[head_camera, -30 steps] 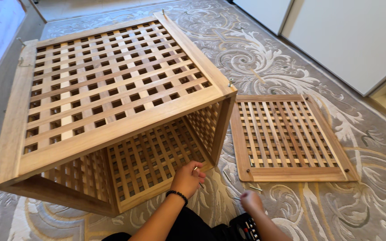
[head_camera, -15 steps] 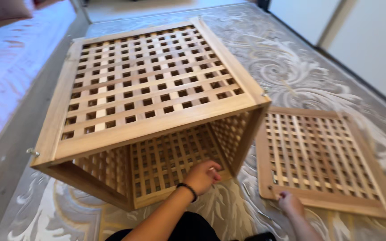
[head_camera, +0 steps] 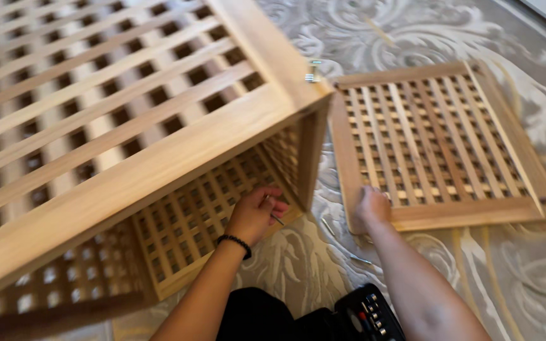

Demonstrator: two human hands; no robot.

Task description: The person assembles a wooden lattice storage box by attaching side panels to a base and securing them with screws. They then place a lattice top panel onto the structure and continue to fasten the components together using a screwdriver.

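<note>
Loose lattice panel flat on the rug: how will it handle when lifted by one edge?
The lattice panel probably stays stiff: solid frame around crossed slats. Likely light for its size, mostly gaps. Held by the right hand at one corner alone, it would probably swing or twist.

The right hand (head_camera: 373,205) has moved up onto the loose lattice panel (head_camera: 440,142)'s near edge, gripping it.
</note>
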